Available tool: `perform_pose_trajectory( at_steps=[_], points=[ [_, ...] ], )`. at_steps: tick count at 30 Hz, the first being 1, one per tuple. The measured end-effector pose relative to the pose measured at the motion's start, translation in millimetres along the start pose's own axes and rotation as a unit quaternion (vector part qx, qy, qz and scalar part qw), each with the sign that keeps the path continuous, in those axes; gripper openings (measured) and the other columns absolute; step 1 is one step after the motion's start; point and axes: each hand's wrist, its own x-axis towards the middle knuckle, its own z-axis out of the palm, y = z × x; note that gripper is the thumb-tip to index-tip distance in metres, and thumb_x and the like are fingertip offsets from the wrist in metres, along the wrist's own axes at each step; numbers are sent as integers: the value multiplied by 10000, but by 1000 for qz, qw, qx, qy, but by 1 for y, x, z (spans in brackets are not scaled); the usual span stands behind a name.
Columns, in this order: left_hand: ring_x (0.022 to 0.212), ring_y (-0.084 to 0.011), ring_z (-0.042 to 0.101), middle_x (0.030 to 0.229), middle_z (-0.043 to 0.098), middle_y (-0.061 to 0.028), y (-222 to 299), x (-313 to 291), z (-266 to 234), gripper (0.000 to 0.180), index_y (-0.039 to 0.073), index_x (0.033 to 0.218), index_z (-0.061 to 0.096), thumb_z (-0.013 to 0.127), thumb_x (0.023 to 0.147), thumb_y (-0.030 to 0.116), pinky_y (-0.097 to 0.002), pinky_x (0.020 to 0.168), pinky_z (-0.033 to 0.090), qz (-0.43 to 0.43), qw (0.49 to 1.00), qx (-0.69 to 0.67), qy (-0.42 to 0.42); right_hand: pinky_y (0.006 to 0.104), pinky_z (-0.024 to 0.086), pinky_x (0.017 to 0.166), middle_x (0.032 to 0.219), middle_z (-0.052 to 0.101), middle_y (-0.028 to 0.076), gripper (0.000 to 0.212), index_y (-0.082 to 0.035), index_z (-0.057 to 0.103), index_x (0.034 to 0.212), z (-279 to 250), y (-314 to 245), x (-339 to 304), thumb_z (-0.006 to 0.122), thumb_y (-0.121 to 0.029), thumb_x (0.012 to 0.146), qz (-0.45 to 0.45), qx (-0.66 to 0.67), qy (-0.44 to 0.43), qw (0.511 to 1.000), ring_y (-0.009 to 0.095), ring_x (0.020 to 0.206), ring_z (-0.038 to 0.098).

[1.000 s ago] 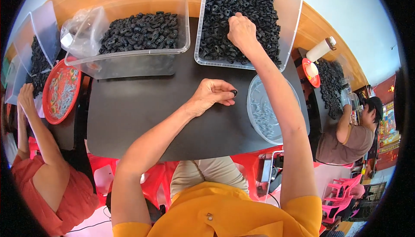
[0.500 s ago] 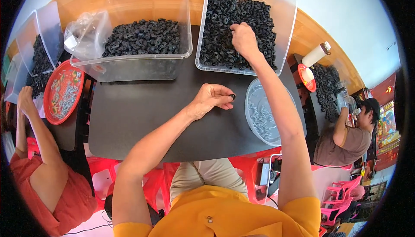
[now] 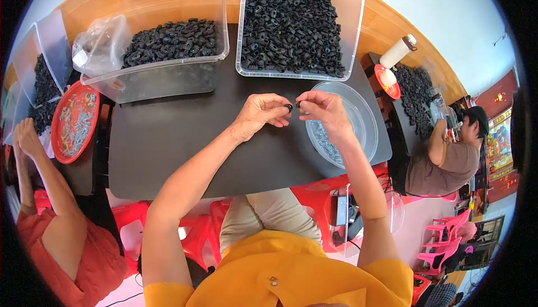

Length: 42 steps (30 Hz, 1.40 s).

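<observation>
Over the middle of the dark table, my left hand (image 3: 263, 115) pinches a small black plastic part (image 3: 288, 107) between thumb and fingers. Facing it closely, my right hand (image 3: 325, 114) pinches another small black part (image 3: 298, 105); the two pieces are a little apart. Beneath my right hand stands a round clear tub (image 3: 367, 122) with small silvery screw-like or spring-like pieces (image 3: 330, 147) in it. Behind my hands, a clear plastic bin (image 3: 291, 74) holds a heap of hollow black parts (image 3: 291, 27).
A second clear bin (image 3: 162, 80) with black parts and a plastic bag (image 3: 101, 43) stands back left. To the left, a co-worker's hands (image 3: 28, 139) are beside a red tray (image 3: 95, 91). Another person (image 3: 443, 156) sits at the right, near a white bottle (image 3: 398, 52).
My right hand has come out of the heap of black parts toward me, and now holds a black part beside my left hand. The view has shifted slightly.
</observation>
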Motion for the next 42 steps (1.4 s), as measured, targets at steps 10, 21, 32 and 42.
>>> perform_pose_trajectory(
  at_steps=[10, 21, 32, 42],
  points=[
    [712, -151, 644, 840, 648, -91, -6, -3, -1, 219, -7, 998, 607, 639, 811, 101, -245, 628, 536, 12, 1000, 18, -9, 220, 521, 622, 784, 619, 45, 126, 23, 623, 919, 13, 12, -11, 593, -29, 809, -15, -3, 36, 999, 83, 694, 581],
    [710, -160, 642, 818, 646, -97, -9, -1, -1, 182, -38, 961, 609, 631, 805, 52, -248, 642, 534, 29, 998, 62, 1, 244, 501, 576, 722, 612, 66, 83, 40, 601, 847, 21, 2, -10, 576, -5, 782, -48, -245, 52, 967, 112, 652, 587],
    [670, -140, 630, 762, 642, -106, -16, -1, 0, 179, -71, 933, 605, 624, 806, 55, -246, 607, 515, 25, 992, 124, 22, 393, 464, 603, 693, 605, 184, 59, 18, 568, 772, 20, 10, 4, 560, -26, 734, -94, -345, 16, 934, 327, 658, 605],
    [657, -114, 619, 755, 641, -75, -12, -2, 1, 153, -55, 930, 619, 609, 815, 46, -229, 603, 506, 50, 981, 172, 74, 394, 461, 565, 706, 592, 196, 46, 23, 551, 759, 30, 9, 14, 525, 5, 727, -214, -442, 38, 870, 342, 648, 591]
  ],
)
